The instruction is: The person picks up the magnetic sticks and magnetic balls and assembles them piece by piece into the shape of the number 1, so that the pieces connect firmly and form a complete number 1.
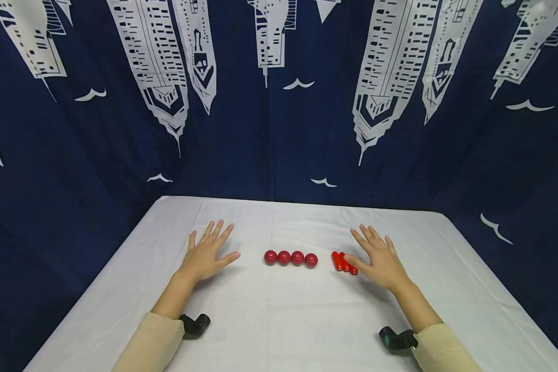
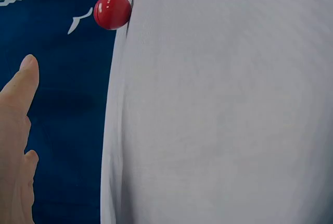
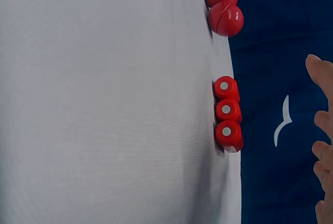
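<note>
My left hand [image 1: 206, 259] is spread over the left part of the white-covered table, fingers straight, holding nothing. To its right several glossy dark red balls [image 1: 284, 258] lie in a row at mid-table; two show clearly in the left wrist view, the nearest ball [image 2: 112, 11] lowest. Right of the row, three short bright red rods [image 1: 337, 261] lie side by side. In the right wrist view the rods [image 3: 227, 110] have pale round dots on their ends. My right hand [image 1: 380, 262] spreads over the table beside them, empty, its thumb partly covering them in the head view.
A white cloth [image 1: 269, 320] covers the table. Behind hangs a dark blue curtain [image 1: 269, 134] printed with white buildings and birds. Black wrist devices [image 1: 195, 326] sit at both beige sleeves [image 1: 151, 341].
</note>
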The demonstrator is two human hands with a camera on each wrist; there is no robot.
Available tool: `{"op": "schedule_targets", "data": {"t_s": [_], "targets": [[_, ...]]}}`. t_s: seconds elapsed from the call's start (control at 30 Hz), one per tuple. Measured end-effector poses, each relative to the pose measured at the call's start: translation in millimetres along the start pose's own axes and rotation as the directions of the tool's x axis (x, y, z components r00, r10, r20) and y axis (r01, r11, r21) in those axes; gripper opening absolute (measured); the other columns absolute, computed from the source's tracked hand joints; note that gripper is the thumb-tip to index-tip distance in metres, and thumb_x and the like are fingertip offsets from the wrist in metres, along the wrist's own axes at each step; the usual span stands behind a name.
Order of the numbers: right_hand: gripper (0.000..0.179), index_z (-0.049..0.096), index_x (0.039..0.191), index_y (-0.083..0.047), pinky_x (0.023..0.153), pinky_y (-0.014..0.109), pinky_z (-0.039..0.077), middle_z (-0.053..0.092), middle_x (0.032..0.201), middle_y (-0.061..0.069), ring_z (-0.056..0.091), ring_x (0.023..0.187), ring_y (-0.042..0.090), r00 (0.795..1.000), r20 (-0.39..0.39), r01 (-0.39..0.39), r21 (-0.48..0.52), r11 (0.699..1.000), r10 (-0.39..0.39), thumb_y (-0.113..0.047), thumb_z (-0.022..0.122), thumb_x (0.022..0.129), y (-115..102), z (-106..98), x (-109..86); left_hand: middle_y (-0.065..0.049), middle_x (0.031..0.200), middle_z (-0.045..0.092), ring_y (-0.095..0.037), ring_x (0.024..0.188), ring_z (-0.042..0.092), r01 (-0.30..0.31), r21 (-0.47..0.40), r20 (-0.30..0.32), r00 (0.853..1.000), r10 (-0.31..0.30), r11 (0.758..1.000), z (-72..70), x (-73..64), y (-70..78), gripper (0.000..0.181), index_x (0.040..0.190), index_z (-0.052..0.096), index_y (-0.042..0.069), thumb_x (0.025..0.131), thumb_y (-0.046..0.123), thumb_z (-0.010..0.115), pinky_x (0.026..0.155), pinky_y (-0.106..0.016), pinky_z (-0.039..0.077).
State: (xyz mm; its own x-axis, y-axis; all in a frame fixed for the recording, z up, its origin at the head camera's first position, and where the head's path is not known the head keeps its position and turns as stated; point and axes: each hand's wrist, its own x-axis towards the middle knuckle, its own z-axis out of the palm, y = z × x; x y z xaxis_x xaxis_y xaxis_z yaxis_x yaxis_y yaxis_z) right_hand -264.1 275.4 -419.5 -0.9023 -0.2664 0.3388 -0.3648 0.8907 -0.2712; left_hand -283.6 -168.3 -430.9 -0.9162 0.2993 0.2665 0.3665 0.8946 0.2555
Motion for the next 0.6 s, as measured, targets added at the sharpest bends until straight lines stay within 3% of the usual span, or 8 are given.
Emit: {"op": "schedule_targets", "data": {"t_s": [0.33,0.6], "targets": [[0.065,0.049,0.142,-0.004,0.108,0.064,0.026,0.046,0.143,0.021,0.039,0.132,0.042,0.999,-0.042,-0.006,0.056,0.998,0.008,-0.046,0.061,0.093,0.5,9.8,-3.9,-0.01,0.158,0.024,-0.031,0.147,0.015,-0.023,-0.052,0.01,1.0,0.024,0.998,9.4,7.2,11.4,0.081,0.155,0.027,0.021,0.09,0.061,0.056,0.111,-0.065,-0.003],[0.062,0.054,0.136,-0.002,0.103,0.065,0.032,0.051,0.136,0.025,0.044,0.127,0.044,0.983,-0.004,-0.179,0.166,0.97,0.182,-0.051,0.051,0.097,-4.4,18.1,-8.1,-0.01,0.156,0.031,-0.029,0.146,0.02,-0.039,-0.085,0.077,0.996,0.045,0.996,17.7,15.5,28.9,0.082,0.154,0.031,0.018,0.089,0.059,0.06,0.111,-0.067,0.006]]}}
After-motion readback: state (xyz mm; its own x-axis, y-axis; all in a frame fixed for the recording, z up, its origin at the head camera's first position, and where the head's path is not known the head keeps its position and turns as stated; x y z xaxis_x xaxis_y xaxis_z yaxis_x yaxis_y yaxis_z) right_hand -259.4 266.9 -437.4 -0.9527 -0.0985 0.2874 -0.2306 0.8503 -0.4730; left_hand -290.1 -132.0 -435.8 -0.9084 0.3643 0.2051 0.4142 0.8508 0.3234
